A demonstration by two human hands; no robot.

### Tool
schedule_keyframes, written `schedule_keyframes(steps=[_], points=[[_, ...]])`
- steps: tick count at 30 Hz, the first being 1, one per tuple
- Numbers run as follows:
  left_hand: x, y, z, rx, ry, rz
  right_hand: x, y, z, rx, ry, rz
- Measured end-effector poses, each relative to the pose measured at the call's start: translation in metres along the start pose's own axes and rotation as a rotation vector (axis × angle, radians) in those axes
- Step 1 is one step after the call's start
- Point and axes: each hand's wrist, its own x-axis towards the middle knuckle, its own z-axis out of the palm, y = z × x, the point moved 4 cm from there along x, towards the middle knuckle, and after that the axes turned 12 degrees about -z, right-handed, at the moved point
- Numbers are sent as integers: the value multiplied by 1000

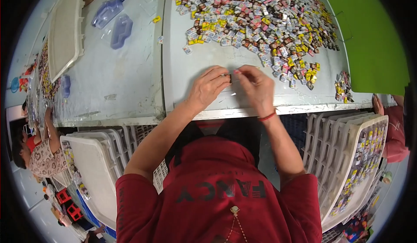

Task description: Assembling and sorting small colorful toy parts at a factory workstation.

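Close together above the near edge of the white table (191,100), my two hands meet with their fingertips almost touching. My left hand (209,88) has its fingers closed on a small dark piece (230,77), mostly hidden by the fingers. A pinch of thumb and forefinger closes my right hand (259,88), with a speck of pink showing at its tips; what it holds is too small to name. Beyond them spreads a large heap of small box-shaped pieces (256,21) in white, yellow, pink and brown.
Purple-blue plastic trays (122,31) lie at the far left. White plastic crates (89,156) stand below the table on the left, and more crates (369,134) with pieces on the right. A green board (371,39) lies at right. People are at both sides.
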Motion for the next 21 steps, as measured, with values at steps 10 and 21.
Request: schedule_keyframes(steps=[10,21], points=[[1,1,-3,3,-29,-21,-9,-1,21,-547,128,-375],[3,5,-1,55,-65,-30,-9,1,18,-615,226,-358]])
